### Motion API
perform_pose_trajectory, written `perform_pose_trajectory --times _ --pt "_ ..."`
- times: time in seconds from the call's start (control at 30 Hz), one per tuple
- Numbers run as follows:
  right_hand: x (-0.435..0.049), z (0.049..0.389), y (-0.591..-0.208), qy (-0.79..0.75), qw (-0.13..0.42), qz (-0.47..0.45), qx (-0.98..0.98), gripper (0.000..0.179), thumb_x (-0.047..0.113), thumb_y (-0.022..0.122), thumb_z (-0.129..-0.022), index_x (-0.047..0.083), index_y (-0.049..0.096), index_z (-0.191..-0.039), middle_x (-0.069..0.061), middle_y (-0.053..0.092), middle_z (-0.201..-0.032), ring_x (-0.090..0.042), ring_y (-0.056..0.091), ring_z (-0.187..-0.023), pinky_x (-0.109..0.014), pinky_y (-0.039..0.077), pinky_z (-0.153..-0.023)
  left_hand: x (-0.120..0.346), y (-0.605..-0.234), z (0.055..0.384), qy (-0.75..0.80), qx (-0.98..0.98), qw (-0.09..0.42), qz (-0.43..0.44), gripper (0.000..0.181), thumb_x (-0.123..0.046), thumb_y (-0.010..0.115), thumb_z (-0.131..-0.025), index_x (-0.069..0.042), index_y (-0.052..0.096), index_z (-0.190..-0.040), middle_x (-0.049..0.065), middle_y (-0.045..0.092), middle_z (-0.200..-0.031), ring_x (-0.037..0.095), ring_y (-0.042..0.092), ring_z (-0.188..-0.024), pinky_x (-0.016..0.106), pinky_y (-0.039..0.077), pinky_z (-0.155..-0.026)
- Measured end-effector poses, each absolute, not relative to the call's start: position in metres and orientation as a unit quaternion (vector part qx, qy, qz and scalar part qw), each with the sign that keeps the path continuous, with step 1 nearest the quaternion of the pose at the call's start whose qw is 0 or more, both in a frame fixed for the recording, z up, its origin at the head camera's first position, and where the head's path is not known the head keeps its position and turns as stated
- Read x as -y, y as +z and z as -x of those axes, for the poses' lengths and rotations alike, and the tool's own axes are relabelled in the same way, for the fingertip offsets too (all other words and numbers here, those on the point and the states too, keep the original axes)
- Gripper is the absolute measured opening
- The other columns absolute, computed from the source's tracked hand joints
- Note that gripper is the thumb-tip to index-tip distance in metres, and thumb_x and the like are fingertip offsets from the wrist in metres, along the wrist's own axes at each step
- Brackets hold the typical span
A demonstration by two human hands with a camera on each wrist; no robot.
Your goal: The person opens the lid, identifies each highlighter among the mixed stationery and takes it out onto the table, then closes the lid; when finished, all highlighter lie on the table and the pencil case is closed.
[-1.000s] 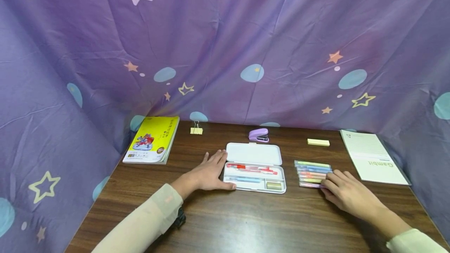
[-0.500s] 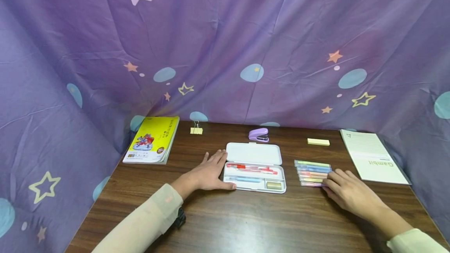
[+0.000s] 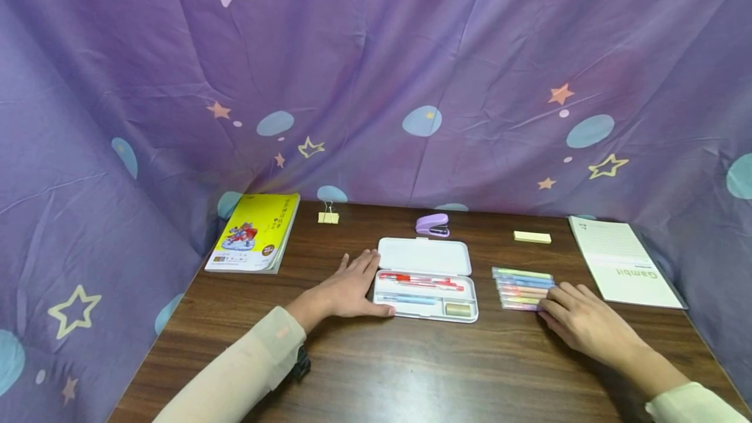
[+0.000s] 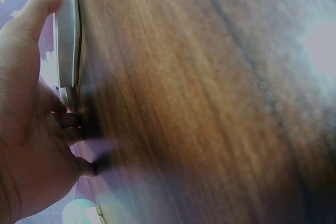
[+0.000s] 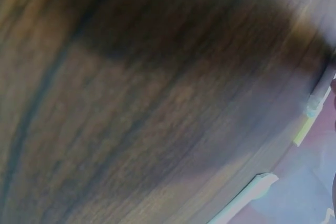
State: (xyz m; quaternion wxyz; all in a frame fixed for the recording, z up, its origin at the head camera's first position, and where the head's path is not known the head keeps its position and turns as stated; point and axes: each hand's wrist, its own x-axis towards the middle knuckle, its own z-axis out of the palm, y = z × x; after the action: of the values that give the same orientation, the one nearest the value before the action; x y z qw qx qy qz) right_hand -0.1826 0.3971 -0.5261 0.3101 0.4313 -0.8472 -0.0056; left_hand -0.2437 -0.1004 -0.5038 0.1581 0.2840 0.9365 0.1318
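A white pencil case (image 3: 423, 256) lies open on the table, its lid folded back. Red pens (image 3: 420, 281), a light blue pen (image 3: 411, 299) and a small tan block (image 3: 457, 310) lie in its compartments. My left hand (image 3: 352, 286) rests at the case's left side, fingers spread and extended, thumb at the front left corner. The left wrist view shows that thumb against the edge of the case (image 4: 65, 40). My right hand (image 3: 578, 318) grips the right end of a clear pack of coloured pens (image 3: 519, 286) with bent fingers. The right wrist view shows mostly tabletop.
Behind the case stands a purple stapler (image 3: 433, 225). A binder clip (image 3: 328, 216) and a yellow book (image 3: 255, 234) are at the back left. A pale yellow strip-shaped block (image 3: 531, 237) and a notepad (image 3: 625, 263) lie at the right. A purple curtain (image 3: 364, 83) hangs behind the table.
My right hand has shifted very slightly right at the end of the pen pack, and the pack's near edge has moved a touch. The left hand and pencil case have stayed put.
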Motion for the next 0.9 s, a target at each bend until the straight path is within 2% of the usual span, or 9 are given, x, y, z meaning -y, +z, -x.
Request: perform_pose_trajectory --times 0.5,0.73,0.9 --pt "-0.383 0.188 -0.519 0.013 0.296 -0.428 0.854 0.056 0.042 0.039 -0.12 0.01 0.078 -0.097 0.001 0.067 -0.094 -0.021 0.059 -0.084 -0.044 0.047 -0.069 0.102 -0.504 0.243 0.13 -0.937 0.159 -0.284 0.131 -0.09 0.057 -0.093 -0.004 0.006 -0.178 0.016 0.004 -0.188 0.032 0.004 -0.176 0.062 0.003 -0.141" --pt "-0.353 0.197 -0.508 0.018 0.283 -0.435 0.854 0.06 0.045 0.034 -0.119 0.008 0.079 -0.103 -0.002 0.071 -0.098 -0.023 0.063 -0.086 -0.047 0.052 -0.07 0.101 -0.504 0.244 0.131 -0.937 0.159 -0.283 0.131 -0.09 0.057 -0.093 -0.004 0.007 -0.178 0.016 0.004 -0.188 0.033 0.004 -0.176 0.063 0.004 -0.141" --pt "-0.321 0.203 -0.502 0.026 0.265 -0.444 0.856 0.06 0.044 0.036 -0.119 0.007 0.081 -0.107 -0.004 0.074 -0.101 -0.023 0.068 -0.091 -0.046 0.058 -0.073 0.101 -0.504 0.244 0.129 -0.937 0.158 -0.283 0.131 -0.09 0.057 -0.093 -0.004 0.007 -0.178 0.016 0.004 -0.188 0.032 0.004 -0.176 0.063 0.004 -0.141"
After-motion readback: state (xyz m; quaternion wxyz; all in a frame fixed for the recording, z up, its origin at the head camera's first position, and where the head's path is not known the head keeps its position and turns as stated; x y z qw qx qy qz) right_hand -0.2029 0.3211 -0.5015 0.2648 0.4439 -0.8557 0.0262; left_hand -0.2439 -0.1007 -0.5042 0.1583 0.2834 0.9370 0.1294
